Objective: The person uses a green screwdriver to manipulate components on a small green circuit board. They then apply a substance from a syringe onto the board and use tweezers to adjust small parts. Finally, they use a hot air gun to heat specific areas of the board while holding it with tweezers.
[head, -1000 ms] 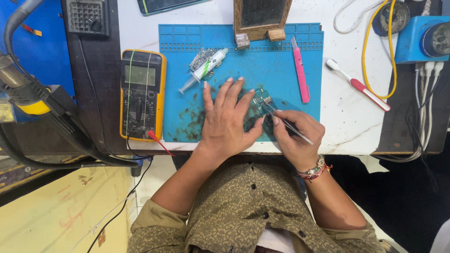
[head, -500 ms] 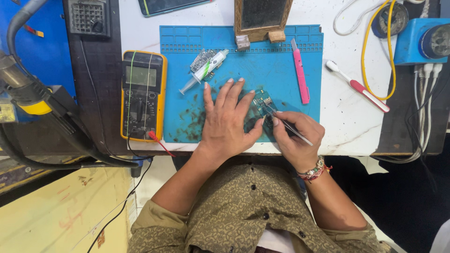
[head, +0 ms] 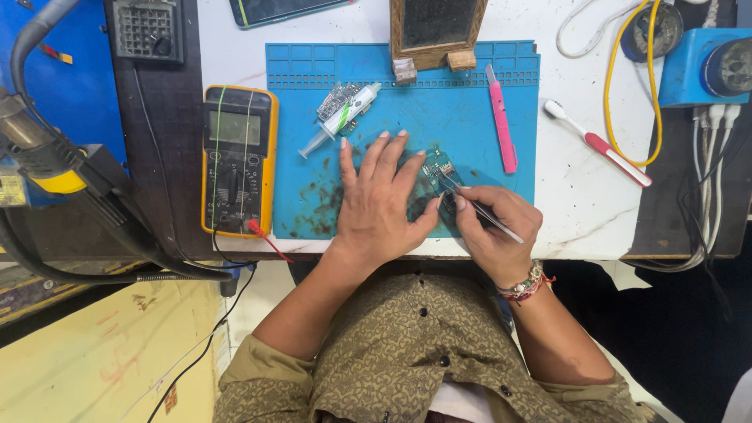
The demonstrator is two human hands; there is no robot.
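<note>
My left hand lies flat, fingers spread, on the blue work mat, its thumb and forefinger steadying a small green circuit board. My right hand grips thin metal tweezers, whose tips touch the board near its middle. Part of the board is hidden under my fingers.
A yellow multimeter with a red probe lead lies left of the mat. A syringe, a pink tool, a toothbrush, a wooden-framed stand, a phone and a blue device surround the mat. A hot-air handle sits far left.
</note>
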